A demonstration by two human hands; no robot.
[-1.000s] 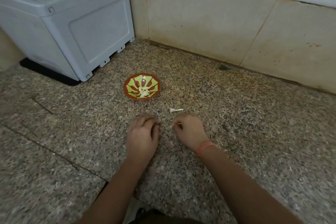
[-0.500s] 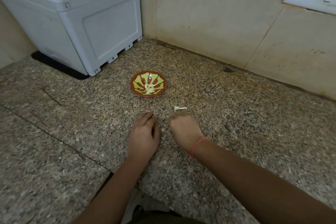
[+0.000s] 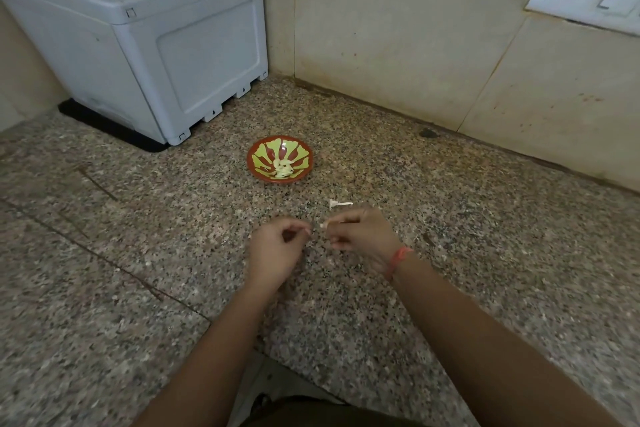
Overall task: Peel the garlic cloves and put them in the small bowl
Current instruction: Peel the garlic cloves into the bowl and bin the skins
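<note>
Garlic clove, small, pale, partly skinned as far as can be judged [image 3: 324, 225], is pinched in the right hand [image 3: 363, 236] with an orange thread at the wrist. Thumb and forefinger are clamped on it, and only its tip pokes out toward the left. The rest of the clove is hidden in the fingers.

The left hand [image 3: 275, 248] is just beside it, fingers curled, thumb tip against forefinger tip [image 3: 306, 229]. A small gap lies between those tips and the clove tip, so they are not touching. Whether a scrap of skin sits in that left pinch is too blurred to tell.

Handling judgement: the clove is light, firm and smooth, and likely slippery once bare. The skin is thin, dry and tears easily. Best hold is across the fat middle with one hand while the other nips the skin at the exposed tip.

The small round red bowl with yellow-green petal pattern [image 3: 251, 166] sits beyond the hands on the speckled granite counter [image 3: 485, 253]. Pale peeled cloves [image 3: 283, 168] are already in it. A white papery peel scrap [image 3: 341, 204] lies on the counter between the bowl and the right hand. A grey plastic box [image 3: 156, 45] stands at far left.

Step judged: mid-peel, clove not yet in bowl.
</note>
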